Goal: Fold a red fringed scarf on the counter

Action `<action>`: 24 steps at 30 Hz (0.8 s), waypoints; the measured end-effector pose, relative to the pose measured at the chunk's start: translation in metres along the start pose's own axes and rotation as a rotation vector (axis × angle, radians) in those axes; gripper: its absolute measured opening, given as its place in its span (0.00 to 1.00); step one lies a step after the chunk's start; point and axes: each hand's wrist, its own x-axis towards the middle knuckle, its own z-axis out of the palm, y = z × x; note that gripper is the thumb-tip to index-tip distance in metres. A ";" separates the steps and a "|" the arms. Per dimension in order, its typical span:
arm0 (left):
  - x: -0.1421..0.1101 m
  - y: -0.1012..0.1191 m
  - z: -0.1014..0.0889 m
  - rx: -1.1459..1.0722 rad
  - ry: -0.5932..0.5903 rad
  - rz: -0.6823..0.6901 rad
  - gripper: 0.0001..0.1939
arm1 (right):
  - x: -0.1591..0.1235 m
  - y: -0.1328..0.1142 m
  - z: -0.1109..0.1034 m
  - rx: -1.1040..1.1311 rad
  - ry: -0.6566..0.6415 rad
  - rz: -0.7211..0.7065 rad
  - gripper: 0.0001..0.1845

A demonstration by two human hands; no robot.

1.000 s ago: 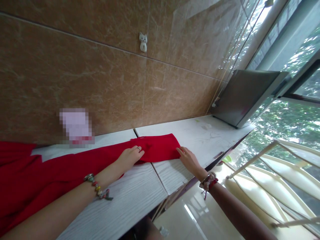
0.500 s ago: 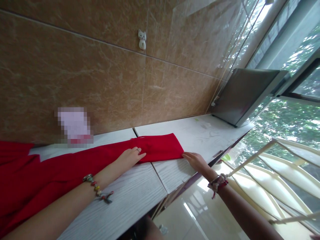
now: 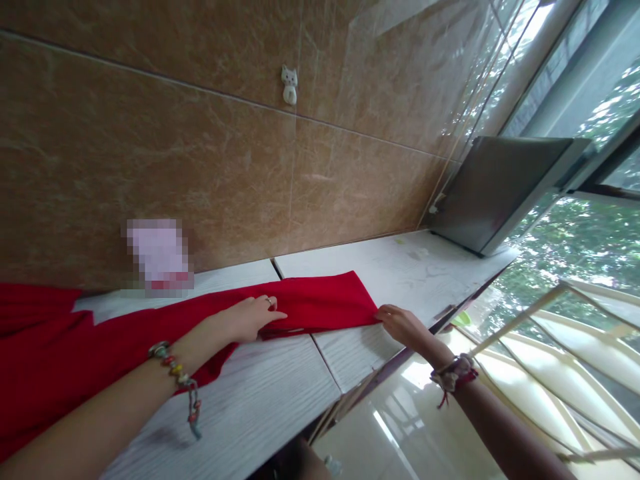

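Note:
A red garment (image 3: 45, 373) lies along the white counter, with a long sleeve-like part (image 3: 325, 300) stretched out to the right. My left hand (image 3: 253, 319), with a ring and a beaded bracelet at the wrist, grips the near edge of this part about midway, its fingers curled into the cloth. At the far right end, my right hand (image 3: 400, 323) pinches the near corner between thumb and fingers. The cloth between both hands is flat and fairly taut, with a small fold along its near edge.
The white wood-grain counter (image 3: 250, 393) runs along a brown tiled wall (image 3: 200, 153) bearing a small white cat figure (image 3: 289, 85). A blurred-out pinkish item (image 3: 160, 253) is against the wall. A dark grey box-like appliance (image 3: 500, 193) stands at the far end; a cream rack (image 3: 555, 353) is right.
My left hand has slid slightly left and now grips the near edge, where it lay flatter on the cloth before. The near edge is pulled a little toward me; the view has shifted slightly.

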 end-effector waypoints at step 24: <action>0.091 -0.064 0.004 -0.314 0.219 -0.299 0.15 | 0.085 -0.056 0.026 0.270 0.003 0.080 0.26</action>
